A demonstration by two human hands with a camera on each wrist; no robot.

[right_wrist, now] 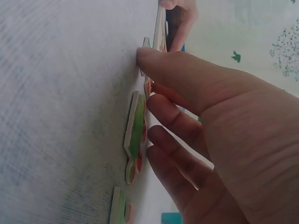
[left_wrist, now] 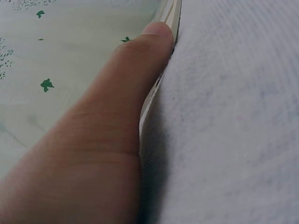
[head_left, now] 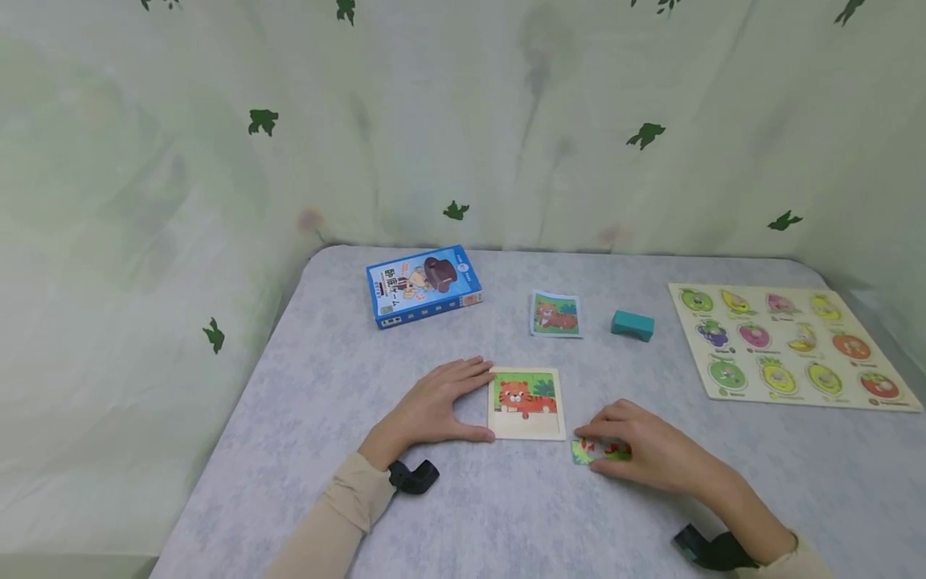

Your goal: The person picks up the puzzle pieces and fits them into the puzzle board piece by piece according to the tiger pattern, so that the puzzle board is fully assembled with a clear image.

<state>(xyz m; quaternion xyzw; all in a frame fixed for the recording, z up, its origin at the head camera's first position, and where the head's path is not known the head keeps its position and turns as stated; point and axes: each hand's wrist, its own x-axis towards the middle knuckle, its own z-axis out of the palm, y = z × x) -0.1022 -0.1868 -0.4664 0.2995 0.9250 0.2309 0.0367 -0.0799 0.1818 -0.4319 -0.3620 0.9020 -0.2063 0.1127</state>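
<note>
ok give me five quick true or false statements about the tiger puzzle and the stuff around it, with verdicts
1. The left hand touches the puzzle tray. True.
2. The tiger picture in the tray is complete. False: the lower part of the tray shows bare wood.
3. The right hand is at loose puzzle pieces beside the tray. True.
4. A teal block lies between the picture card and the fruit board. True.
5. The blue box lies right of the fruit board. False: the blue box is to its left.
</note>
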